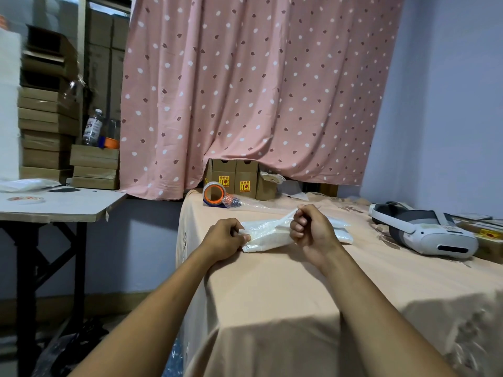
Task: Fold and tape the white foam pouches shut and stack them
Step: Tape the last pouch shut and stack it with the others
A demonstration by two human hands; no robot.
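Both hands are grasping a white crinkled foam pouch (265, 234) on the peach tablecloth (285, 289): left hand (226, 239) pinching its left edge, right hand (310, 229) clenching its top flap.

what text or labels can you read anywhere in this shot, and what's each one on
"易碎品" (likely, it is small): red on the yellow labels, with a glass sign, on two cardboard boxes under the curtain.
Print on the bottle label: too blurred to read.
Print on the round sticker on the left table: too blurred.
Print on the yellow patch at the right edge: too blurred.
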